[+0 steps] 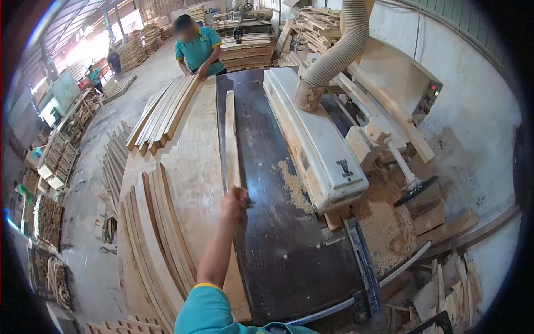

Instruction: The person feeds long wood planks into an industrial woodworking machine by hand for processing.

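My left hand reaches forward over the dark machine table, its fingers curled closed at the near end of a long wooden strip. The strip lies lengthwise on the table, close to the seam with the pale plywood top. Right of it runs the machine's long white cover, with sawdust along its edge. Curved wooden pieces lie on the plywood left of my forearm. My right hand is out of view.
A co-worker stands at the far end, a hand near a row of wooden strips. A ribbed dust hose rises from the cover. A metal rail and a sawdust pile lie at right. Lumber stacks stand behind.
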`<state>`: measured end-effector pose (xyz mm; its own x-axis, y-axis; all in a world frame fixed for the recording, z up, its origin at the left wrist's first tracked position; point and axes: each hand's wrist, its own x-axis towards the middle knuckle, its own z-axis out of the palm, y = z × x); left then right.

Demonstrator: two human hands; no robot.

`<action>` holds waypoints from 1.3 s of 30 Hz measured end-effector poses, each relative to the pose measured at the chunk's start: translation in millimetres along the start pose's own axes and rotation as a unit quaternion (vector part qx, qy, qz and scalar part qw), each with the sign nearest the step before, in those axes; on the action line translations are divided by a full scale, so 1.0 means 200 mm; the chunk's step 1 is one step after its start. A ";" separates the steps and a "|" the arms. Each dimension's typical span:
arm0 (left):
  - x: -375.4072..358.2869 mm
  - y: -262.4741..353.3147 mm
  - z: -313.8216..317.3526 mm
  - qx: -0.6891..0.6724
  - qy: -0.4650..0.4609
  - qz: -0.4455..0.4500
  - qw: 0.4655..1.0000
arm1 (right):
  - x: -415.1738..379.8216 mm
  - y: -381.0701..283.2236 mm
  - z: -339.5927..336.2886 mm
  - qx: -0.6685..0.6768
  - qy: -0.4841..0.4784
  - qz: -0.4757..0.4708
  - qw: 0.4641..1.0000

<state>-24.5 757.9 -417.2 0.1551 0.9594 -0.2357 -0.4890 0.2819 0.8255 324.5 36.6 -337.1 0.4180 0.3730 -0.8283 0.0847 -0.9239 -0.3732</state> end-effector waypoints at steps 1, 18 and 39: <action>-0.23 -0.04 0.12 0.013 0.033 0.001 0.999 | 0.09 0.05 0.01 0.085 -0.034 -0.010 0.996; -3.17 -1.10 1.02 0.224 -0.181 -0.322 0.902 | 0.24 0.05 -0.07 0.211 -0.196 -0.423 0.859; -3.15 -1.51 1.36 0.560 -0.164 0.028 0.812 | -0.02 1.49 -0.32 0.331 0.100 -0.264 0.900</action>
<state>258.7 65.6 -378.9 0.4692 0.8637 -0.1841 0.5555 -0.1266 0.8218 405.6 -245.0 -419.1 0.6373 0.6616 -0.3951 -0.2101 -0.3442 -0.9151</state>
